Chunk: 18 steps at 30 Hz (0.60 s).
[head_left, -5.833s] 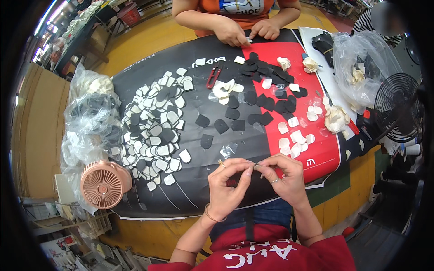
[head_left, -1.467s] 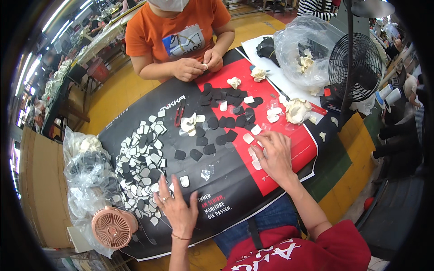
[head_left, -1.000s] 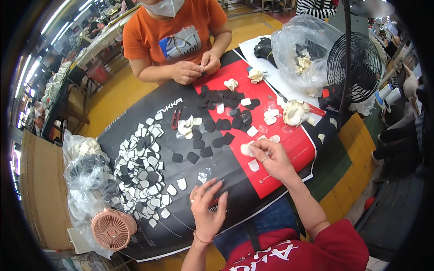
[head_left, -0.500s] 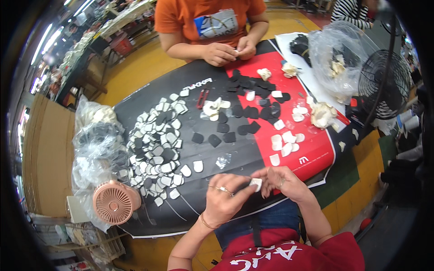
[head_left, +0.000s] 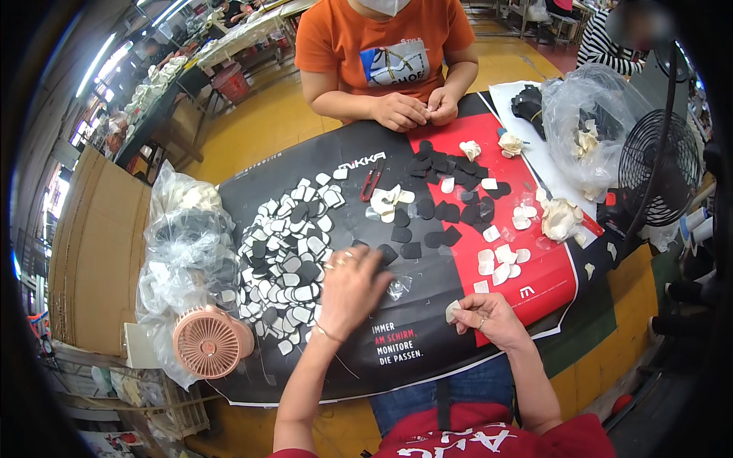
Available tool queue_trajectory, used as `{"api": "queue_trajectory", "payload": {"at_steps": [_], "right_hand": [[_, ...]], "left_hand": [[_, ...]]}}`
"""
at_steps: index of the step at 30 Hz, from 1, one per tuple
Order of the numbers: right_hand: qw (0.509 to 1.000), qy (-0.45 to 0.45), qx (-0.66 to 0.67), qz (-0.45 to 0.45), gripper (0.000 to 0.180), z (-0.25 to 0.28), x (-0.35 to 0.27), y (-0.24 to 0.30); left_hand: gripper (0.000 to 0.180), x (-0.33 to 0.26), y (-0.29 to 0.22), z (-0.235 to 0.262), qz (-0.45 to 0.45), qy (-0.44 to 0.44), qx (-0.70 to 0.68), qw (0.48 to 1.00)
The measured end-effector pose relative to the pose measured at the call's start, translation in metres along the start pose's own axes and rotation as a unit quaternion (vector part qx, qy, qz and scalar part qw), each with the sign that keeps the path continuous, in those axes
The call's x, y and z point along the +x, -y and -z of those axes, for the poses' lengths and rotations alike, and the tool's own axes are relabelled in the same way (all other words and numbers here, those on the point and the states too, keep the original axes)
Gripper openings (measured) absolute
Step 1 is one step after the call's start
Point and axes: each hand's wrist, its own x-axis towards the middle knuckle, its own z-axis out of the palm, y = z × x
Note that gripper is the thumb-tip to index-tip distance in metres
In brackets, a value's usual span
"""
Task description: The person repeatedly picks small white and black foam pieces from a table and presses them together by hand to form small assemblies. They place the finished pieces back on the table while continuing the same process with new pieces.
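My left hand [head_left: 350,290] reaches out over the black mat with its fingers stretched and slightly apart. Its fingertips are next to a black rounded pad [head_left: 385,254]; whether they touch it is hidden. Just left of that hand lies a large heap of small rounded pads [head_left: 286,267], white-faced and black. Near the front edge, my right hand [head_left: 492,317] pinches a small cream-white patch [head_left: 453,311] between thumb and fingers. Several cream patches [head_left: 502,263] lie on the red area beyond it, and loose black pads [head_left: 439,162] spread across the middle and far side.
A pink fan [head_left: 210,343] stands at the front left beside clear plastic bags [head_left: 183,252]. Red snips [head_left: 372,180] lie mid-mat. Across the table, a co-worker in an orange shirt [head_left: 389,53] handles a small piece. At right are a black fan [head_left: 658,164] and a clear bag [head_left: 584,114].
My hands have parted. The left has moved up and left towards the loose black pads; the right now has the cream-white patch. The view has shifted slightly.
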Motion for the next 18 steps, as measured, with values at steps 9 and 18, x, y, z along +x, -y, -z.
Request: {"api": "queue_trajectory", "payload": {"at_steps": [9,18], "right_hand": [[0.997,-0.061,0.002,0.037,0.014,-0.01,0.001,-0.002],[0.998,-0.043,-0.02,0.039,0.017,-0.006,-0.003,0.002]], "left_hand": [[0.012,0.012,0.037,-0.02,-0.011,0.01,0.124,0.992],[0.017,-0.024,-0.028,0.014,-0.055,-0.06,0.031,0.996]]}}
